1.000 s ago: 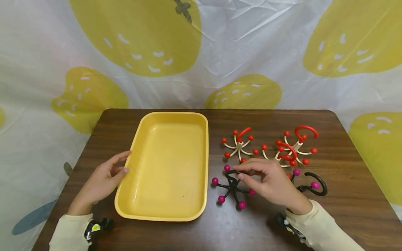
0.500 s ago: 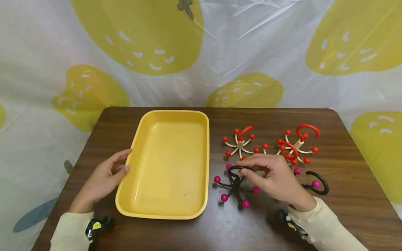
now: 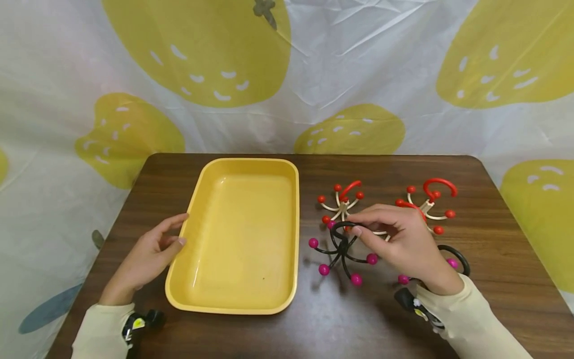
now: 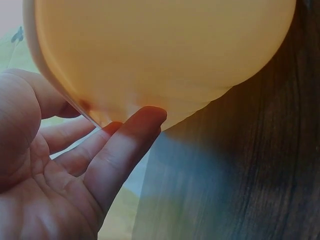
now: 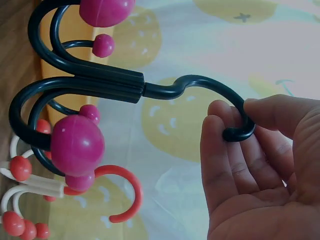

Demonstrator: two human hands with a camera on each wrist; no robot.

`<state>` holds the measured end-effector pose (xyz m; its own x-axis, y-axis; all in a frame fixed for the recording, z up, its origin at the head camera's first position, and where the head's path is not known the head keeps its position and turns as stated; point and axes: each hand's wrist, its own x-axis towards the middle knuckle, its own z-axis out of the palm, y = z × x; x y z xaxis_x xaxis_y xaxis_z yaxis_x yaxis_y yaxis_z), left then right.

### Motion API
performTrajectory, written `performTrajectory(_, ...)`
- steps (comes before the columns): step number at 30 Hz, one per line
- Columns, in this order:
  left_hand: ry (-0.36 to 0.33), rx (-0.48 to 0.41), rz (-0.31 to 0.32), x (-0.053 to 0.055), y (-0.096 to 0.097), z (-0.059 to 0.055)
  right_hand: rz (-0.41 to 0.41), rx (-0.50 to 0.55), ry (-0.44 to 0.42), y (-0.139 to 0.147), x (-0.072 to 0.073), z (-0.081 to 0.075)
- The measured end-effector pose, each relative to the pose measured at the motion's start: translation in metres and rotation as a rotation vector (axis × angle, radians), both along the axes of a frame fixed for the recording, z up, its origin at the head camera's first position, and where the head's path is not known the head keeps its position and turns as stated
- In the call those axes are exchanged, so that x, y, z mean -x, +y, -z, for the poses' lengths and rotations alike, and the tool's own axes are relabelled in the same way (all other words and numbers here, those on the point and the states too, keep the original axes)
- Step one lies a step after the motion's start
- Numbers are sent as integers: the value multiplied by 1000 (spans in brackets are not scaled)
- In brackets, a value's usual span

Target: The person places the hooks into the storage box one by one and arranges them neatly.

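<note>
My right hand (image 3: 399, 237) pinches the curved top hook of a black multi-arm hanger (image 3: 343, 247), its arms tipped with pink balls. In the right wrist view thumb and fingers meet near the end of that hook (image 5: 245, 112). The hanger hangs off the table, balls down, to the right of a yellow tray (image 3: 297, 234). My left hand (image 3: 145, 262) touches the tray's left rim with thumb and fingertips, fingers mostly straight. One finger (image 4: 130, 145) lies against the outer wall in the left wrist view.
Red-and-white hangers stand behind my right hand, one (image 3: 343, 207) at the left and another (image 3: 426, 207) at the right; a third is mostly hidden. A second black hanger (image 3: 455, 259) is partly covered by my right wrist. The brown table (image 3: 502, 289) ends at a lemon-print cloth (image 3: 251, 124).
My right hand has lifted the black hanger off the table and moved it slightly away from me and to the right. My left hand stays at the tray's rim.
</note>
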<state>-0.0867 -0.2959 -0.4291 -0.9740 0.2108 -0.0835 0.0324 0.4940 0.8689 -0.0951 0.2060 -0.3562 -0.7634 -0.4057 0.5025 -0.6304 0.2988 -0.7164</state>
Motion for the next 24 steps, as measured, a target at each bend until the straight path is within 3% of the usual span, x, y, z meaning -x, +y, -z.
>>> performTrajectory(15,-7,-17,21,1,-1,-2,67,27,-32,-14,10,-21)
performTrajectory(24,-9,-52,15,0,-1,1,47,111,-69,-34,24,-37)
